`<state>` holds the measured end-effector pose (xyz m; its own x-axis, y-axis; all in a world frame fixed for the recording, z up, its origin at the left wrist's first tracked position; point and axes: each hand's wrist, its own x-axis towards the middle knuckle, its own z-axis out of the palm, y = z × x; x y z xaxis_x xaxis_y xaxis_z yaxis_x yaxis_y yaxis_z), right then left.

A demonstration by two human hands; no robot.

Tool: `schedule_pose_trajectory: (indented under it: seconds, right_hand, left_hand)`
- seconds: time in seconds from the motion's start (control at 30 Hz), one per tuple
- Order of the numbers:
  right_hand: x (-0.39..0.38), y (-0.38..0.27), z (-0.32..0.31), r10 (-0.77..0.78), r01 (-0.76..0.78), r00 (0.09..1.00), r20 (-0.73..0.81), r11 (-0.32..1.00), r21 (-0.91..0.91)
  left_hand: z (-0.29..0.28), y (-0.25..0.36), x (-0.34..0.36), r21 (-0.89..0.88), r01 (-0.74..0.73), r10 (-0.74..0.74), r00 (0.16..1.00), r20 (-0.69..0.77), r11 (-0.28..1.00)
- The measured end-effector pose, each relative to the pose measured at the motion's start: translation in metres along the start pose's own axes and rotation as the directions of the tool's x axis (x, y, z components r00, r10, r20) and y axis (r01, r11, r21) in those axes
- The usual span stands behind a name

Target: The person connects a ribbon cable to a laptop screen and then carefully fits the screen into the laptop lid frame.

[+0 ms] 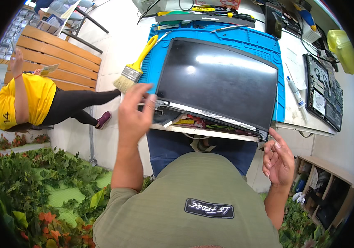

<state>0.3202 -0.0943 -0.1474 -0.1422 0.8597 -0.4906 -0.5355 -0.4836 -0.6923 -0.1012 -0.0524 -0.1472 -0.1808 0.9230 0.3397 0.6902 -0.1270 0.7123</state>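
Observation:
A laptop screen [220, 82], dark and glossy, lies face up on a blue repair mat [154, 66], its lower edge toward me. Along that edge runs a bare silvery strip [210, 113], with a hinge at each end. My left hand [135, 113] is by the lower left corner, thumb and fingers apart; I cannot tell whether the fingertips touch the hinge. At the lower right corner, the index finger of my right hand [279, 159] reaches to the hinge. Its other fingers are loosely bent, with nothing seen in them. A yellow-handled paintbrush [133, 68] lies beyond my left hand.
An opened laptop base [324, 93] with bare circuitry sits on the right, beside a white-and-blue tube [295, 91]. Tools and a long dark bar [206, 17] line the mat's far side. A person in a yellow shirt [26, 99] stands at the left near a wooden bench [61, 56].

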Motion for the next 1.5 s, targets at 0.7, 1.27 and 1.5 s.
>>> schedule_pose_trajectory:
  seconds: [0.7,1.27,1.5]
  right_hand:
    - [0.044,-0.004,-0.023,0.112,-0.109,0.983,-0.145,0.994,0.033]
    - [0.046,0.003,-0.025,0.075,-0.068,0.993,-0.09,0.995,0.079]
    - [0.044,0.006,-0.023,0.021,-0.022,0.994,-0.107,1.0,-0.013]
  left_hand:
    - [0.069,0.087,0.112,0.017,-0.544,0.466,0.735,0.493,0.839]
    - [0.281,0.181,0.233,-0.275,-0.726,0.456,0.06,0.888,0.631]
    - [0.273,0.176,0.234,-0.279,-0.653,0.471,0.136,0.872,0.704]
